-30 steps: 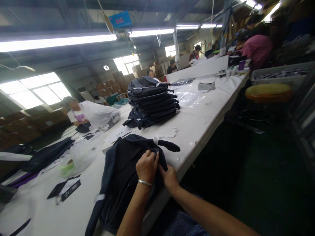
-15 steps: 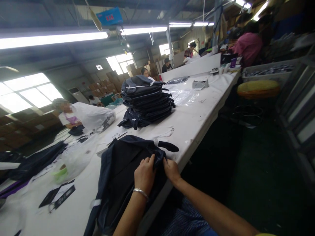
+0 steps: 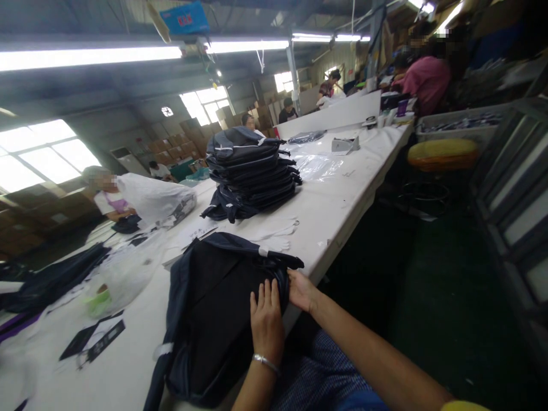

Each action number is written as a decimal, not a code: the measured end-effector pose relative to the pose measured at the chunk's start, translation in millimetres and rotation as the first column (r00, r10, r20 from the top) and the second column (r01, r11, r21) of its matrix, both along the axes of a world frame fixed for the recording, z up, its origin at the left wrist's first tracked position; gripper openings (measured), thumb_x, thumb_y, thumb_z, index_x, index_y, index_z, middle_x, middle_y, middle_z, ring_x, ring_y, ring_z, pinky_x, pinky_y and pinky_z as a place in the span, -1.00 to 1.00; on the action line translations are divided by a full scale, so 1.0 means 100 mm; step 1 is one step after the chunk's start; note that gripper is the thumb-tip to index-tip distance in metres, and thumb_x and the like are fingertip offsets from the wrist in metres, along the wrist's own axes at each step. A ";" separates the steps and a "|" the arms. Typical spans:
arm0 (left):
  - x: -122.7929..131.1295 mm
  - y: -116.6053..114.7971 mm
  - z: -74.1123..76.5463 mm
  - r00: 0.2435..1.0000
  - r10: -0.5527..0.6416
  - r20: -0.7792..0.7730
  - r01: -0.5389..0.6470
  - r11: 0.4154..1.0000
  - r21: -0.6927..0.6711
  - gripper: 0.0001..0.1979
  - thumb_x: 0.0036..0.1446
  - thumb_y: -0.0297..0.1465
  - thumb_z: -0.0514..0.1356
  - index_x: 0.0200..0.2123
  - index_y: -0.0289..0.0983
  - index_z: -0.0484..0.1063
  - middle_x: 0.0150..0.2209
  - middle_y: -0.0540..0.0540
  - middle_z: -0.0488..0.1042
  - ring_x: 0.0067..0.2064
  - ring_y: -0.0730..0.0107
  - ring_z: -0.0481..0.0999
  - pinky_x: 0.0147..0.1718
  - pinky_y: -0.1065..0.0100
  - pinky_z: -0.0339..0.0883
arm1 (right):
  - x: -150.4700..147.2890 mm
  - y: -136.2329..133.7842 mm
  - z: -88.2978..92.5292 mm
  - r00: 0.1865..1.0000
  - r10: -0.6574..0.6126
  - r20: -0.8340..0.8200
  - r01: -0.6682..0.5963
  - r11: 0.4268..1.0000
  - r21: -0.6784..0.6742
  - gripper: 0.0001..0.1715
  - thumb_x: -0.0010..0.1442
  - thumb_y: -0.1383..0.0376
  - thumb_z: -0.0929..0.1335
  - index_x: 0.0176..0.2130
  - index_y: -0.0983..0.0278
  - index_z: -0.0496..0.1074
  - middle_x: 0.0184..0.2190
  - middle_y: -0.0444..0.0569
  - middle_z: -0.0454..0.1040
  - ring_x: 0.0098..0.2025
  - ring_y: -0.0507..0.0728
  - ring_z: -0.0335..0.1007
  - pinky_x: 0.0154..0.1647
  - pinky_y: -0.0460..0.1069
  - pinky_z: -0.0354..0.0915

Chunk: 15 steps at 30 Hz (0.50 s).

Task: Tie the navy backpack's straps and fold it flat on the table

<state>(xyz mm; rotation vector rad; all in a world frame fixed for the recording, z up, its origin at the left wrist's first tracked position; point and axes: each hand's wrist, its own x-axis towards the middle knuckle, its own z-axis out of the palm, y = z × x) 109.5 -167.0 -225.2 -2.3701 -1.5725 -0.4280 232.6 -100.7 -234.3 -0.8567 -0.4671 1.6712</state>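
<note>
A dark navy and black backpack point(image 3: 214, 308) lies flat on the white table in front of me, its straps along the sides, with white wraps on them. My left hand point(image 3: 268, 319), a silver bracelet at its wrist, rests flat on the backpack's right part with fingers stretched out. At the bag's right edge, by the table's rim, my right hand point(image 3: 302, 290) grips the fabric; its fingertips are partly hidden. Just beyond the bag lie white gloves point(image 3: 274, 231).
A stack of similar dark backpacks point(image 3: 252, 177) stands farther along the white table point(image 3: 338, 211). Black and white tags point(image 3: 96, 339) and a green tape roll point(image 3: 98, 299) lie at left. A co-worker point(image 3: 113, 200) sits across the table. A yellow-topped stool point(image 3: 443, 154) stands at right.
My left hand has gone from gripping the bag's edge to lying flat on it, slightly lower. My right hand stays at the edge. The bag's surface looks flatter.
</note>
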 end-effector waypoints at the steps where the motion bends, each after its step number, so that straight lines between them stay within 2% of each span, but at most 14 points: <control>1: 0.00 0.00 -0.04 1.000 0.010 0.013 -0.010 1.000 -0.010 -0.35 0.04 -0.72 -0.10 0.24 -0.36 0.14 0.23 -0.30 0.21 0.24 0.07 0.21 0.21 -0.05 0.04 | 0.07 -0.02 0.03 0.999 0.031 -0.011 -0.031 0.999 -0.015 -0.59 0.25 0.22 0.17 -0.46 0.33 0.44 -0.53 0.06 0.52 -0.42 0.15 0.49 -0.20 0.09 0.41; 3: 0.02 0.02 -0.10 0.998 0.026 0.063 -0.024 0.999 -0.025 -0.34 0.03 -0.73 -0.11 0.24 -0.37 0.13 0.24 -0.30 0.20 0.26 0.08 0.18 0.21 -0.06 0.05 | 0.19 -0.11 0.08 0.999 0.047 0.002 -0.047 0.998 -0.035 -0.58 0.28 0.18 0.15 -0.34 0.33 0.47 -0.38 0.09 0.56 -0.31 0.14 0.51 -0.09 0.10 0.39; 5: 0.05 0.04 -0.15 0.987 0.031 0.155 -0.025 0.999 -0.040 -0.31 0.01 -0.75 -0.11 0.24 -0.35 0.12 0.25 -0.28 0.19 0.28 0.10 0.13 0.22 -0.06 0.03 | 0.28 -0.24 0.12 0.992 -0.053 0.119 0.052 0.999 0.011 -0.63 0.27 0.15 0.18 -0.18 0.30 0.46 -0.18 0.09 0.55 -0.13 0.14 0.49 0.05 0.11 0.32; 6: 0.07 0.04 -0.16 0.977 0.028 0.213 -0.018 0.999 -0.051 -0.30 -0.01 -0.76 -0.11 0.24 -0.33 0.13 0.25 -0.25 0.19 0.29 0.12 0.11 0.23 -0.06 0.02 | 0.29 -0.31 0.14 0.962 -0.138 0.237 0.122 0.989 0.081 -0.66 0.25 0.16 0.22 -0.12 0.27 0.45 -0.10 0.08 0.52 -0.05 0.15 0.45 0.11 0.12 0.28; 7: 0.09 0.04 -0.15 0.961 0.023 0.276 -0.005 0.998 -0.068 -0.28 -0.03 -0.76 -0.11 0.23 -0.31 0.14 0.25 -0.23 0.19 0.30 0.14 0.09 0.24 -0.07 0.00 | 0.29 -0.37 0.15 0.898 -0.234 0.373 0.173 0.966 0.190 -0.68 0.24 0.19 0.24 -0.08 0.24 0.44 -0.05 0.06 0.50 0.02 0.16 0.41 0.15 0.13 0.24; 8: 0.11 0.03 -0.14 0.939 0.013 0.342 0.018 0.996 -0.090 -0.27 -0.05 -0.77 -0.10 0.23 -0.30 0.15 0.25 -0.21 0.20 0.30 0.16 0.09 0.25 -0.08 -0.02 | 0.27 -0.42 0.15 0.807 -0.321 0.495 0.168 0.930 0.328 -0.67 0.23 0.22 0.25 -0.05 0.22 0.43 -0.02 0.04 0.48 0.06 0.17 0.37 0.19 0.14 0.20; 9: 0.12 0.00 -0.10 0.912 -0.004 0.411 0.055 0.992 -0.113 -0.26 -0.06 -0.76 -0.08 0.22 -0.28 0.16 0.25 -0.19 0.21 0.30 0.18 0.10 0.25 -0.09 -0.04 | 0.24 -0.46 0.15 0.716 -0.381 0.584 0.091 0.881 0.464 -0.65 0.24 0.26 0.23 -0.02 0.20 0.42 0.02 0.01 0.45 0.10 0.16 0.33 0.23 0.14 0.16; 11: 0.11 -0.09 0.00 0.836 -0.037 0.548 0.137 0.980 -0.143 -0.29 -0.05 -0.71 -0.02 0.22 -0.27 0.15 0.23 -0.18 0.24 0.27 0.19 0.17 0.25 -0.08 -0.02 | 0.18 -0.51 0.14 0.602 -0.401 0.691 -0.208 0.756 0.621 -0.56 0.25 0.35 0.16 0.06 0.18 0.38 0.09 -0.03 0.39 0.16 0.13 0.27 0.27 0.12 0.13; 13: 0.01 -0.24 0.12 0.744 -0.054 0.666 0.198 0.970 -0.142 -0.38 0.00 -0.65 0.03 0.17 -0.23 0.25 0.16 -0.16 0.35 0.20 0.21 0.30 0.22 -0.02 0.09 | 0.14 -0.52 0.14 0.522 -0.356 0.775 -0.488 0.620 0.614 -0.46 0.21 0.42 0.14 0.13 0.18 0.33 0.14 -0.03 0.35 0.19 0.11 0.23 0.26 0.11 0.15; 15: -0.17 -0.44 0.24 0.660 -0.037 0.750 0.189 0.975 -0.118 -0.53 0.05 -0.63 0.04 0.00 -0.17 0.43 0.02 -0.10 0.49 0.08 0.27 0.43 0.14 0.09 0.25 | 0.12 -0.50 0.17 0.389 -0.351 0.851 -0.646 0.555 0.524 -0.42 0.16 0.44 0.17 0.14 0.20 0.31 0.13 0.00 0.35 0.19 0.14 0.24 0.24 0.13 0.19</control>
